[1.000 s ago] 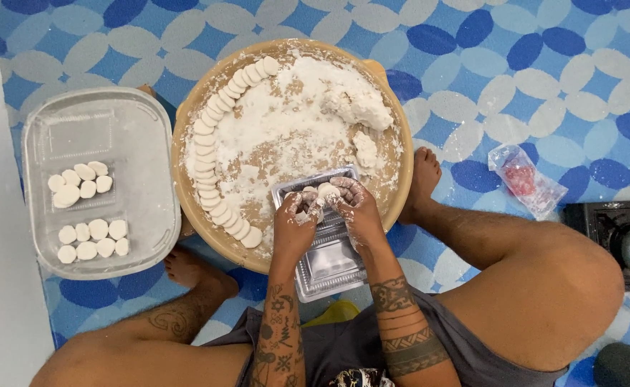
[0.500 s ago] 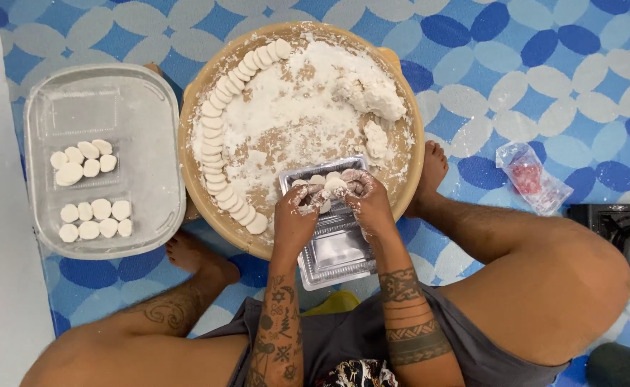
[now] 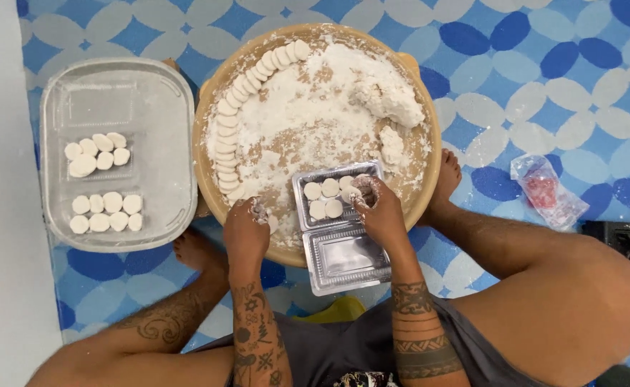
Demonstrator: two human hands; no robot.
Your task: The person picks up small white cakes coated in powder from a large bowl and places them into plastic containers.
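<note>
We press our right hand point(image 3: 379, 208), grip pinching a dough disc point(image 3: 361, 190), into the clear clamshell box point(image 3: 344, 233); our left hand point(image 3: 247, 229) curls loosely over the round tray point(image 3: 430, 172)

Blue patterned floor mat point(image 3: 559, 64), round wooden tray point(image 3: 430, 154), clear lidded tub point(image 3: 164, 143), small plastic packet point(image 3: 548, 190)

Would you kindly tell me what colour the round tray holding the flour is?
The round tray is tan, dusted with white flour; seen in the head view.
</note>
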